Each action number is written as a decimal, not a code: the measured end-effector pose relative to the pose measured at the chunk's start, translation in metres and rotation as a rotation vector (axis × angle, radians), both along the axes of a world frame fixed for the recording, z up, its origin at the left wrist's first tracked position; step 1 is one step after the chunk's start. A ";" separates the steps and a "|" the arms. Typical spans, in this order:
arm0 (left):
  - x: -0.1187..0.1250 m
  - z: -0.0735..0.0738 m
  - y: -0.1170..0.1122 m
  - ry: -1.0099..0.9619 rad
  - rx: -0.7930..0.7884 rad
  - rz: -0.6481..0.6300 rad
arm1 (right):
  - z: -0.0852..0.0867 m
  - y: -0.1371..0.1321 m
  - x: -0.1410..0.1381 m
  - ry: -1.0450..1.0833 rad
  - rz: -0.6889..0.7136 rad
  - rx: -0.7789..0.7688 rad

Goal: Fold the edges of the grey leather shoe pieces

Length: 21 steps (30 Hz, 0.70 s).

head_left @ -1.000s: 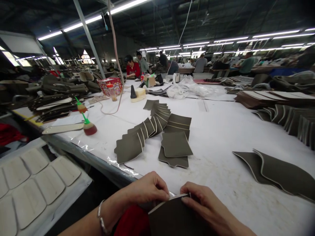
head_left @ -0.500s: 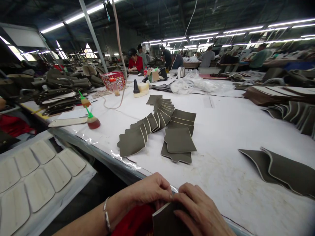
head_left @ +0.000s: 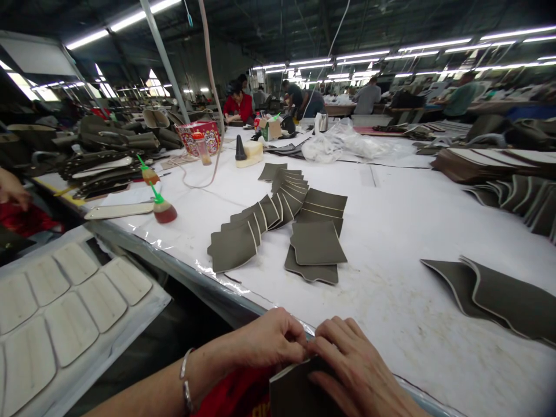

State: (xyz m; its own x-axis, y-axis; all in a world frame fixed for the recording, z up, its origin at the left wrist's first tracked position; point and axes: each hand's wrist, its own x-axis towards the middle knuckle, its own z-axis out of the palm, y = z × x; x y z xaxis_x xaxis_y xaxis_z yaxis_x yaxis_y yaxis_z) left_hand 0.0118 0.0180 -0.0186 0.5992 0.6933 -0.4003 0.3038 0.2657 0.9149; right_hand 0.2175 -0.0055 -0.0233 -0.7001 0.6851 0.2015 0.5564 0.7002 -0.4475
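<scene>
At the bottom of the head view both my hands pinch one dark olive leather piece point(head_left: 291, 391) with a pale edge, held just below the table's near edge. My left hand point(head_left: 269, 341), with a bracelet on its wrist, grips the piece's top left corner with curled fingers. My right hand point(head_left: 351, 370) lies over the top right of the piece, fingers pressed on it. The fingertips of both hands meet at the piece's upper edge. Further out on the white table point(head_left: 391, 289) a fanned row of similar olive pieces point(head_left: 278, 214) curves away.
Two more olive pieces point(head_left: 490, 295) lie at the right. Glue bottles with green tips point(head_left: 161, 208) stand left. Pale cut shapes point(head_left: 73, 301) lie on a lower surface at the left. Stacks of parts point(head_left: 499, 165), a red patterned tin point(head_left: 197, 136) and seated workers point(head_left: 238, 107) are farther back.
My hands have drawn the olive piece lower and closer, so less of it shows. My fingertips have come together on its top edge. The camera has tilted up slightly.
</scene>
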 end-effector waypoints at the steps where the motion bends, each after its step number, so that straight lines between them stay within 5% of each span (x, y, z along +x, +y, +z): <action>1: 0.000 0.000 0.001 0.003 0.004 -0.009 | 0.000 0.001 0.000 0.012 0.001 -0.002; 7: 0.005 -0.003 -0.002 0.094 0.103 -0.038 | -0.007 0.004 -0.002 -0.012 0.029 -0.097; 13: 0.010 0.014 0.000 0.348 0.436 -0.105 | -0.004 0.010 -0.007 -0.079 0.036 -0.065; 16: 0.006 0.031 0.016 0.488 0.630 -0.168 | 0.008 0.010 -0.010 -0.103 0.057 0.004; 21: -0.007 0.063 0.046 0.462 0.655 -0.177 | 0.044 0.007 -0.008 0.005 0.109 0.244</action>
State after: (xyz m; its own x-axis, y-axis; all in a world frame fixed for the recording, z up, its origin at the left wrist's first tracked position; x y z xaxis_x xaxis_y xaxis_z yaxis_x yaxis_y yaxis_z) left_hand 0.0052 0.0640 0.0441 0.5955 0.7827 -0.1808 0.6754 -0.3660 0.6402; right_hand 0.2099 0.0014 0.0209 -0.7660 0.5360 0.3548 0.4698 0.8436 -0.2602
